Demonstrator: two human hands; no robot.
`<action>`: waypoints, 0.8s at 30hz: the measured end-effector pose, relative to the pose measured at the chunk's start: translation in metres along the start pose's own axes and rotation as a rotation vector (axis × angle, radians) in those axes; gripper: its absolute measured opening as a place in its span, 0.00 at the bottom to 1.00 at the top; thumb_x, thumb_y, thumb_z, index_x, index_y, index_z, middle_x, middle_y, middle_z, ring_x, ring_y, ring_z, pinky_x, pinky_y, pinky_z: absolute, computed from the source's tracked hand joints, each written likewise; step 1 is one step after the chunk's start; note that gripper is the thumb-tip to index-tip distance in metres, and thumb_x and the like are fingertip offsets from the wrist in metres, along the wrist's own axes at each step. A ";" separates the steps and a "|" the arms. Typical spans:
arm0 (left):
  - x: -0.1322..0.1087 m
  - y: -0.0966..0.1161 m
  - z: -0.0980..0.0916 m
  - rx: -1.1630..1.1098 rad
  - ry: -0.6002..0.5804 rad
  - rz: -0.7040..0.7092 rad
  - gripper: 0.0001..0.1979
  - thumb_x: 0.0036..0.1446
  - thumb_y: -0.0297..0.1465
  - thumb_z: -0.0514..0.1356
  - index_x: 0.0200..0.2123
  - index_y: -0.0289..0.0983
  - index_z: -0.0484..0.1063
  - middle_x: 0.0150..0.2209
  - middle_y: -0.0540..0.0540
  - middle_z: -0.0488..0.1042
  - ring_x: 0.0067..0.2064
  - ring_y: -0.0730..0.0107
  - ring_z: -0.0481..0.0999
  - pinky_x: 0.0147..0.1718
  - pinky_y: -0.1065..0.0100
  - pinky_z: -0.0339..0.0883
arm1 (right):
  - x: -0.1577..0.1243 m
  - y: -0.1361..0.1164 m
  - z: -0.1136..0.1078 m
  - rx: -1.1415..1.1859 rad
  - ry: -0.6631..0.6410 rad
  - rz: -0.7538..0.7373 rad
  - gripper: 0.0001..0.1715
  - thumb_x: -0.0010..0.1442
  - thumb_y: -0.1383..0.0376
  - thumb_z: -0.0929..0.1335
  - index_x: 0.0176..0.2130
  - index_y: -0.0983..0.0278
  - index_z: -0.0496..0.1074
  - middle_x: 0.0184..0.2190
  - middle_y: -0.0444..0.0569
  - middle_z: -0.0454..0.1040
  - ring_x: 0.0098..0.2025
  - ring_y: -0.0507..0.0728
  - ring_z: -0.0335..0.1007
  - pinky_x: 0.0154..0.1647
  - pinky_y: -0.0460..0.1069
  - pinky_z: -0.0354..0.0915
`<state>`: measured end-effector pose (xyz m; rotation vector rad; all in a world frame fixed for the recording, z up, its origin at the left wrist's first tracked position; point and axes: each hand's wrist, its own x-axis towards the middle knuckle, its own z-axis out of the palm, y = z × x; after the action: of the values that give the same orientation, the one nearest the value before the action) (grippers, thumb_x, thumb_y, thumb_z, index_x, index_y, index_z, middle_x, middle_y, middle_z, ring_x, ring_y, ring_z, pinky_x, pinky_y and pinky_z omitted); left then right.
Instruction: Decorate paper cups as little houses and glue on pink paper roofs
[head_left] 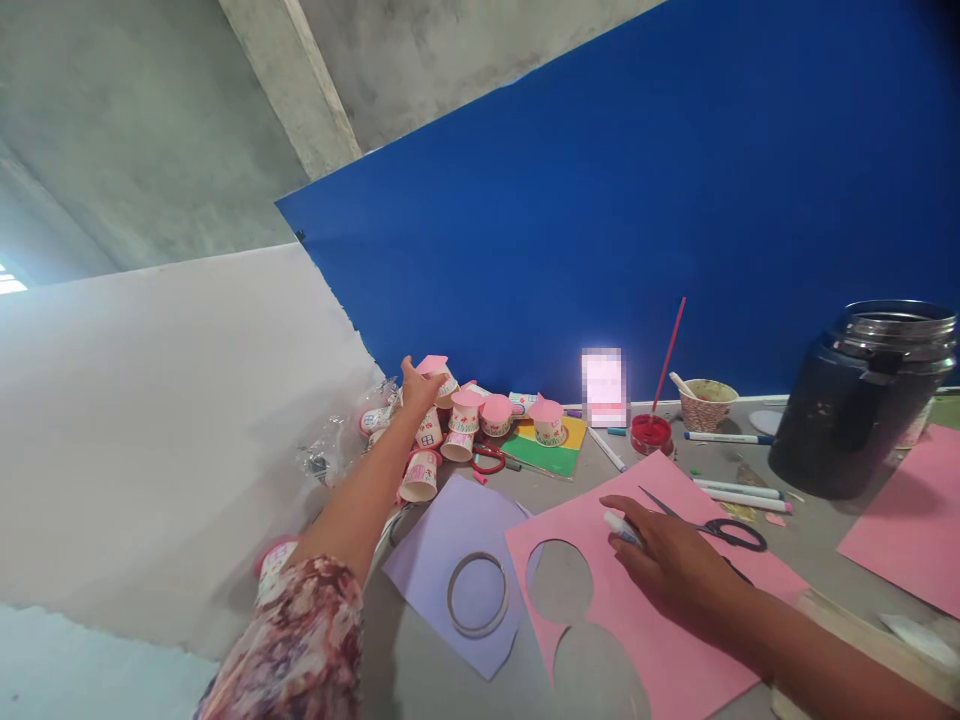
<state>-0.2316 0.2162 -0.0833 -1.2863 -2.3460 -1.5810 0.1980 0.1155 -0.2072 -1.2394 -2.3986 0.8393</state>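
My left hand (pixel 421 388) reaches to the back of the table, its fingers closed on a decorated paper cup (pixel 448 388) with a pink paper top. Around it is a cluster of similar cups, some stacked, some lying on their sides, among them a pink-topped cup (pixel 497 413). Over the pink paper sheet (pixel 600 590), which has round cut-outs, my right hand (pixel 664 555) is curled around a small white tube (pixel 622 527). Part of the tube is hidden by the fingers. Black-handled scissors (pixel 731 532) lie beside that hand on the sheet.
A tape ring (pixel 478 595) rests on lilac paper (pixel 420 570). Farther right stand a red water pot (pixel 651 433) with a brush, a patterned cup (pixel 709 405) and a big dark flask (pixel 855 410). Markers (pixel 739 495) lie between. A blue board (pixel 600 200) rises behind.
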 end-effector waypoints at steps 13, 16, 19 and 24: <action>-0.151 0.033 -0.029 0.217 -0.183 0.429 0.43 0.57 0.31 0.64 0.72 0.34 0.51 0.76 0.30 0.47 0.78 0.45 0.41 0.74 0.46 0.39 | 0.003 0.005 0.003 0.035 0.041 -0.014 0.32 0.67 0.57 0.62 0.68 0.58 0.64 0.48 0.56 0.82 0.49 0.67 0.78 0.46 0.57 0.66; -0.213 0.039 -0.038 0.279 -0.592 0.604 0.27 0.62 0.36 0.61 0.64 0.41 0.67 0.74 0.38 0.55 0.76 0.50 0.51 0.72 0.46 0.49 | 0.004 0.003 0.001 0.118 0.155 0.015 0.32 0.65 0.58 0.64 0.66 0.61 0.66 0.46 0.55 0.82 0.47 0.66 0.79 0.43 0.54 0.67; -0.247 0.047 -0.040 0.309 -0.944 0.590 0.23 0.64 0.39 0.61 0.60 0.39 0.72 0.72 0.36 0.60 0.74 0.49 0.57 0.69 0.48 0.56 | 0.008 0.005 -0.006 0.303 0.334 0.034 0.27 0.61 0.58 0.70 0.58 0.62 0.72 0.41 0.54 0.83 0.42 0.64 0.79 0.42 0.53 0.67; -0.264 0.055 -0.029 0.327 -1.121 0.649 0.20 0.59 0.33 0.62 0.55 0.40 0.74 0.61 0.37 0.72 0.65 0.50 0.68 0.63 0.50 0.65 | 0.019 0.014 -0.044 0.450 0.574 0.092 0.21 0.60 0.57 0.71 0.50 0.63 0.73 0.45 0.53 0.82 0.45 0.61 0.78 0.47 0.54 0.70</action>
<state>-0.0338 0.0407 -0.1456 -2.8619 -1.9476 -0.2271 0.2182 0.1527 -0.1815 -1.2039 -1.6075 0.8442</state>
